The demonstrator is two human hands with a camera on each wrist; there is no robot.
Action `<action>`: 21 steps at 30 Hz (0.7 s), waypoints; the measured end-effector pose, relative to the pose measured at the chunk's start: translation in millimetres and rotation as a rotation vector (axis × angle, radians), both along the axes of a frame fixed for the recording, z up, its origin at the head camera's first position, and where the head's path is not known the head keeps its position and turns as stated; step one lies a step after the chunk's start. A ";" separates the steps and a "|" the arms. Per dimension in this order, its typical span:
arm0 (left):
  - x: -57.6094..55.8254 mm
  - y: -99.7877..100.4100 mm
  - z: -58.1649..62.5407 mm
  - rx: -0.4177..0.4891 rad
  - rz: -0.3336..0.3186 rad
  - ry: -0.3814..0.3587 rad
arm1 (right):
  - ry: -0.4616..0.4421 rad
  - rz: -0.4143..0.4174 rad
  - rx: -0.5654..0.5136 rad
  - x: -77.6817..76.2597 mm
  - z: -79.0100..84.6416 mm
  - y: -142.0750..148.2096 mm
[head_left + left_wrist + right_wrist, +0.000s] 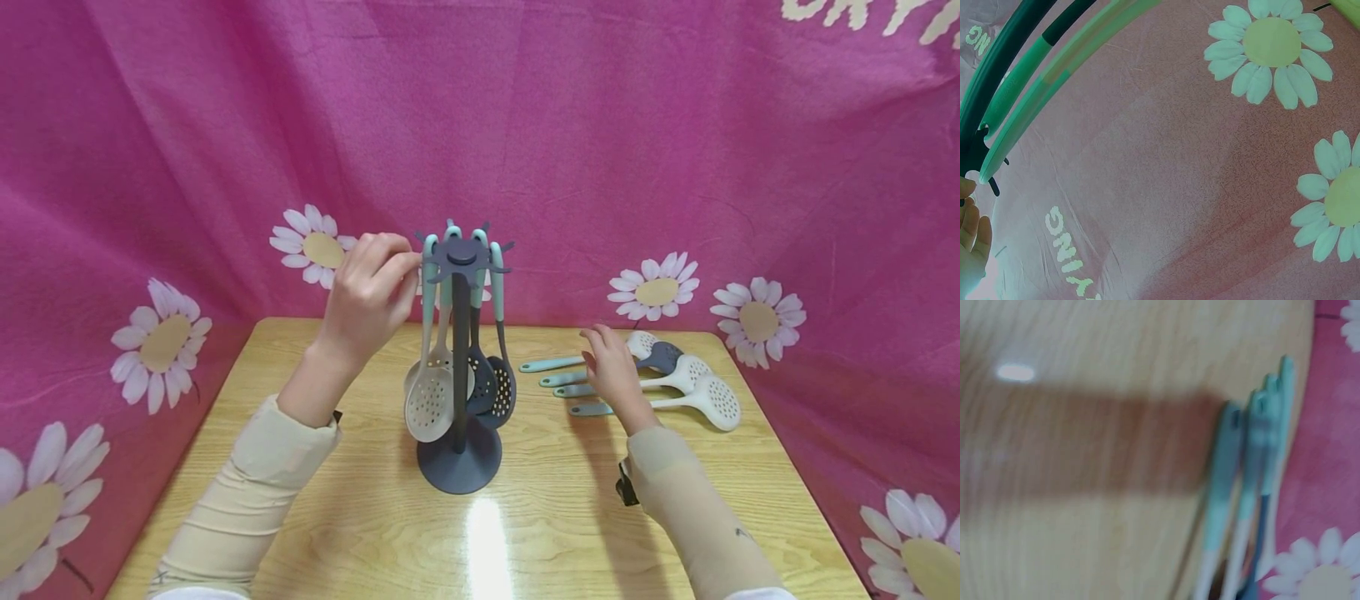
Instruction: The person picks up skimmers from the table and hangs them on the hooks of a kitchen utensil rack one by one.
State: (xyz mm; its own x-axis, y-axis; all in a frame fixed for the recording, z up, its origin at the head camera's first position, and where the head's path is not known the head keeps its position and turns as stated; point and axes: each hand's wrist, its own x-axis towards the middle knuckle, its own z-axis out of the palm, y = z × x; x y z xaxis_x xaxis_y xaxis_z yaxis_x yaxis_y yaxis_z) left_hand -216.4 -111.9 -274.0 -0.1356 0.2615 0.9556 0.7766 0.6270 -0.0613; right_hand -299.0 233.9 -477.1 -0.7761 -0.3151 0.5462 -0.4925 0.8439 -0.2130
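Note:
My left hand (372, 287) is raised at the top of a dark utensil stand (460, 358), its thumb and fingers pinching one of the hooks on the left side. In the left wrist view only the fingertips (974, 234) show, at the dark hook. A pale perforated skimmer (430, 404) and a dark perforated skimmer (501, 392) hang among others by mint handles. My right hand (611, 371), fingers loosely bent, hovers over several skimmers lying on the table. Nearest is a white skimmer (716, 402); a dark skimmer (663, 358) lies farther back. The right wrist view shows their mint handles (1219, 481), blurred.
The wooden table (360, 517) bears the stand near its middle and the loose skimmers at the back right. A pink cloth (540, 150) with printed daisies hangs behind and along both sides.

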 end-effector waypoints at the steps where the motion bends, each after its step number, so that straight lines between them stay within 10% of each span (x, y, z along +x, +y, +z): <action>1: 0.1 0.0 0.2 0.000 0.000 -0.001 | -0.026 -0.008 0.010 0.3 -3.5 4.2; 21: -0.4 0.6 -0.3 0.003 -0.005 0.003 | -0.404 -0.100 0.154 19.2 -51.8 49.1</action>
State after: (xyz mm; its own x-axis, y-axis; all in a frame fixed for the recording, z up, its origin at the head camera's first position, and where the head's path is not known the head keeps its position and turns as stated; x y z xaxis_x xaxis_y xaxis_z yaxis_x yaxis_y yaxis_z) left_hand -216.8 -111.3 -274.3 -0.1317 0.2593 0.9568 0.7798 0.6230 -0.0615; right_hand -279.8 283.0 -528.9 -0.9486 -0.2811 0.1453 -0.3094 0.9201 -0.2400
